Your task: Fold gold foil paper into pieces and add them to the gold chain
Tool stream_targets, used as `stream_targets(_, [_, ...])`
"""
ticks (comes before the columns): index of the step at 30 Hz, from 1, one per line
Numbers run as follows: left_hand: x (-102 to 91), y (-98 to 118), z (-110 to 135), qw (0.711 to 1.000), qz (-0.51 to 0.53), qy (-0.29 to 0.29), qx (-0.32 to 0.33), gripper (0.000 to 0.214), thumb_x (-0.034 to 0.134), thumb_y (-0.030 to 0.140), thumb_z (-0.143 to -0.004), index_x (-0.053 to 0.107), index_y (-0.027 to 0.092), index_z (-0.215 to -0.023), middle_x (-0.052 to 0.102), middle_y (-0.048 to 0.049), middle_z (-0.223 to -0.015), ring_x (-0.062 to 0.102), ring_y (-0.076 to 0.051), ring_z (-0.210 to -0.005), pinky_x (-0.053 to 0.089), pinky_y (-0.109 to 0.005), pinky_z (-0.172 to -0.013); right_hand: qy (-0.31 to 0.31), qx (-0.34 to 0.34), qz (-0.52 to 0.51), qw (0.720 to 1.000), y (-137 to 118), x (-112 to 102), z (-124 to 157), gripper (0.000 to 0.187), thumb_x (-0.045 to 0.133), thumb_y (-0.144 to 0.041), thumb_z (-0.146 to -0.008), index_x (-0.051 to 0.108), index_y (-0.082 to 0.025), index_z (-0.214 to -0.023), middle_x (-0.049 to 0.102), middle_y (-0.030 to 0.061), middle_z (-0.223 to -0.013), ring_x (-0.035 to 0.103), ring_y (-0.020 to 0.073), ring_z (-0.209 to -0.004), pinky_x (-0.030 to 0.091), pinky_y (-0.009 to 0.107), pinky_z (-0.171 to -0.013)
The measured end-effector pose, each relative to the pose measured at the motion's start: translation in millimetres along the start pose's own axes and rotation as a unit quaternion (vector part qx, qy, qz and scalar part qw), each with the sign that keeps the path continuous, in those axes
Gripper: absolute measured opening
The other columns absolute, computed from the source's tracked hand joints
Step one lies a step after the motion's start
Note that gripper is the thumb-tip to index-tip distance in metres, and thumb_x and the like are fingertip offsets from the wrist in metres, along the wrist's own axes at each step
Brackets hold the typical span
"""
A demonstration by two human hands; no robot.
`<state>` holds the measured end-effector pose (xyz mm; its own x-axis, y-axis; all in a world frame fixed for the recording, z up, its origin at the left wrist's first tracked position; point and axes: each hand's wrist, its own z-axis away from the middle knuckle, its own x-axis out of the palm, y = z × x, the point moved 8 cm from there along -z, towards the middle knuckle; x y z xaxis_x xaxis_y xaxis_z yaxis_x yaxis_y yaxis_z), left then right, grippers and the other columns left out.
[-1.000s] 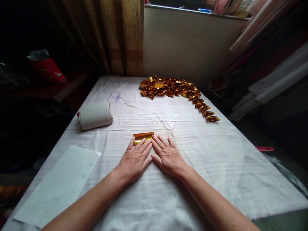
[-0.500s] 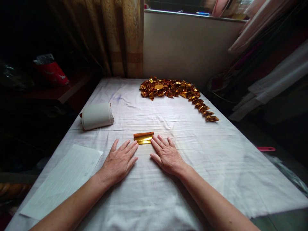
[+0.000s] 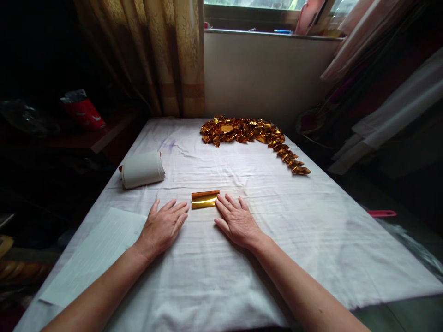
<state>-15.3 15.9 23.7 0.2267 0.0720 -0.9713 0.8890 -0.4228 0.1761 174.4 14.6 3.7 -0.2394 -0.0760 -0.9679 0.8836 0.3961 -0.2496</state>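
A small rectangle of shiny gold foil paper (image 3: 205,200) lies on the white cloth (image 3: 311,240), with a darker, copper-coloured strip along its far edge. My right hand (image 3: 237,220) rests palm down with fingers stretched, its fingertips on the foil's right end. Just left of the foil, my left hand (image 3: 163,227) hovers over or lies on the cloth, fingers extended and apart from the foil. Neither hand grips anything. Beneath my left forearm is a sheet of pale lined paper (image 3: 93,251).
A curled stack of white-backed sheets (image 3: 143,169) sits at the left. Along the far edge lies a chain of folded gold foil pieces (image 3: 242,130), trailing down the right. Beyond are a curtain (image 3: 169,60), a wall and hanging clothes (image 3: 394,106). A red container (image 3: 83,113) stands at the left.
My left hand has moved left, off the foil's left end. My right hand stays at the right end. The camera view has tilted slightly upward.
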Motion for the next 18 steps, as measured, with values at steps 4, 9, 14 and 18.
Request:
stream_targets(4, [-6.7,-7.3,-17.1,0.998,0.031,0.044,-0.038,0.031,0.049,0.042,-0.093,0.068,0.023,-0.109,0.070,-0.0067,-0.118,0.060,-0.026,-0.113,0.034,-0.049,-0.106,0.027,0.005,-0.003,1.000,-1.0,-4.9,-2.1,0.050,0.041,-0.042,-0.098,0.045,-0.021,-0.143,0.042,0.0069,-0.151,0.032,0.0277,-0.142,0.020,0.055,-0.115])
stream_targets(9, [-1.2,-7.0,-41.4,0.990,0.083,0.076,-0.090,0.033,0.064,0.046,-0.081,0.065,0.023,-0.105,0.070,-0.0065,-0.107,0.060,-0.026,-0.103,0.045,-0.040,-0.091,0.055,0.002,-0.014,0.998,-0.4,-7.7,-3.4,0.045,0.042,-0.040,-0.098,0.052,-0.022,-0.137,0.047,0.0070,-0.148,0.037,0.0276,-0.139,0.024,0.053,-0.113])
stream_targets(14, [6.4,-4.9,-43.2,0.988,0.094,0.075,-0.098,0.024,0.067,0.042,-0.079,0.065,0.025,-0.094,0.068,-0.0041,-0.106,0.058,-0.026,-0.105,0.042,-0.042,-0.093,0.067,0.002,-0.026,0.997,0.0,-10.1,-2.3,0.042,0.044,-0.038,-0.097,0.055,-0.022,-0.134,0.046,0.0087,-0.148,0.038,0.0271,-0.139,0.025,0.052,-0.114])
stream_targets(18, [8.0,-3.7,-39.2,0.987,0.103,0.075,-0.097,0.016,0.068,0.039,-0.079,0.066,0.025,-0.086,0.066,-0.0038,-0.114,0.056,-0.026,-0.109,0.040,-0.044,-0.098,0.094,-0.001,-0.051,0.994,1.6,-12.3,-1.0,0.038,0.046,-0.034,-0.095,0.058,-0.021,-0.129,0.045,0.0106,-0.149,0.041,0.0269,-0.137,0.027,0.051,-0.113])
